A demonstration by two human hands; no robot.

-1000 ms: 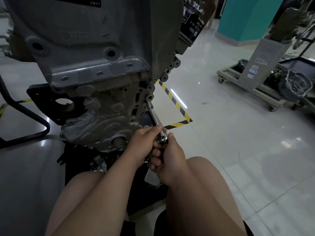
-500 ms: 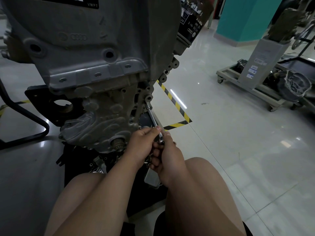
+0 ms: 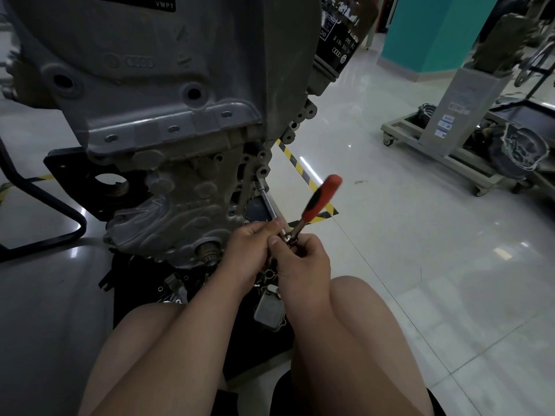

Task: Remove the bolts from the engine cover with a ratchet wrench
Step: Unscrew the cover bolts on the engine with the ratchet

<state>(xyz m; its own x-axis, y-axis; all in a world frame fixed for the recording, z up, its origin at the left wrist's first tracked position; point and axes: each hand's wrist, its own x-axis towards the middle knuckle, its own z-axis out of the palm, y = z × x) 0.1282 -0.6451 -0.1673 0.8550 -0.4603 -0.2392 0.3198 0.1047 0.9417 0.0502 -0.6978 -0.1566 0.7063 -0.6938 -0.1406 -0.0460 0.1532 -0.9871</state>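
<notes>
1. While both hands crowd the drive end of the ratchet wrench (image 3: pixel 319 202), its red-and-black handle stands free, up and to the right, and shows blurred. No hand is on the grip itself.
2. Left hand (image 3: pixel 249 250): fingers curled, pinching the extension bar (image 3: pixel 268 202) just short of the ratchet head.
3. Right hand (image 3: pixel 303 262): fingers curled round the head of the wrench, touching the left hand.
4. Task's thing: the far end of the bar meets a boss on the right edge of the engine cover (image 3: pixel 180 211), low on the engine. The bolt itself is hidden inside the socket, so how far out it is cannot be told.
5. Hazard, handle strike: judged likely if the handle spins with the bar. With nothing restraining it, it could rap a knuckle or a knee (image 3: pixel 354 295), which sits just below.
6. Hazard, socket slip: the bar is long and steered only from its near end. A sideways push from either hand could cock the socket off the bolt head and round it.
7. Hazard, pinched skin: fingertips sit right at the joint between head and bar, where turning parts meet.
8. Hazard, lost bolt: once free, the bolt could drop out of the socket into the loose parts (image 3: pixel 267 276) on the black mat (image 3: pixel 135 295) under the hands, and be hard to pick out again.
9. Hazard, cover shift: with fewer bolts holding it, the cover may sag on those that are left; this cannot be confirmed from this view.
</notes>
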